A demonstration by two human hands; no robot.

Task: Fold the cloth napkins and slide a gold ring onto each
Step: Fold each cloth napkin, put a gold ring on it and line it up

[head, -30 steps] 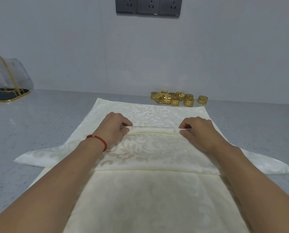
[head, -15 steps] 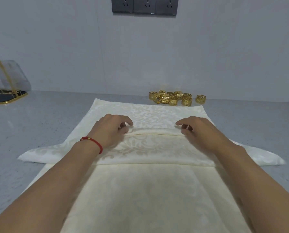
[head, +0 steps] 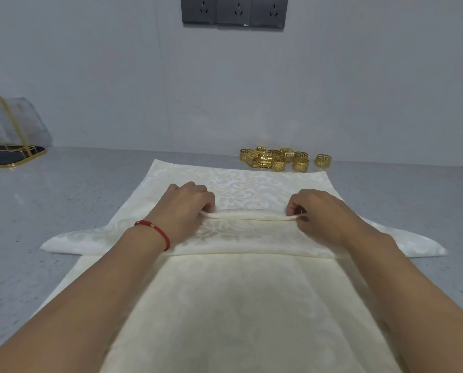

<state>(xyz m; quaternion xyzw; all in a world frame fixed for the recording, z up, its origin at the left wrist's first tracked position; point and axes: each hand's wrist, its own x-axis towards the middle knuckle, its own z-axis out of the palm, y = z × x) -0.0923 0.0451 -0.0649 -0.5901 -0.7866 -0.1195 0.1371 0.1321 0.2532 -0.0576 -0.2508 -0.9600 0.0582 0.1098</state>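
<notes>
The napkin (head: pixel 241 238) I pinch is soft cream cloth with a shiny leaf pattern woven in. The rings (head: pixel 278 158) are bright gold metal with cut-out holes. My counter (head: pixel 63 200) is smooth grey stone with tiny specks. My bracelet (head: pixel 157 231) is red string with one gold bead.

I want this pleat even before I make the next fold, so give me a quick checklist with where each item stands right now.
1. Left hand pinches its end of the pleat: ok.
2. Right hand pinches the other end: ok.
3. Pleat runs straight between the hands: ok, with a slight upward bow in the middle.
4. Napkin lies flat beyond the pleat: ok.
5. Gold rings sit off the cloth, by the wall: ok.
6. Layers under the forearms are aligned: cannot tell.
</notes>
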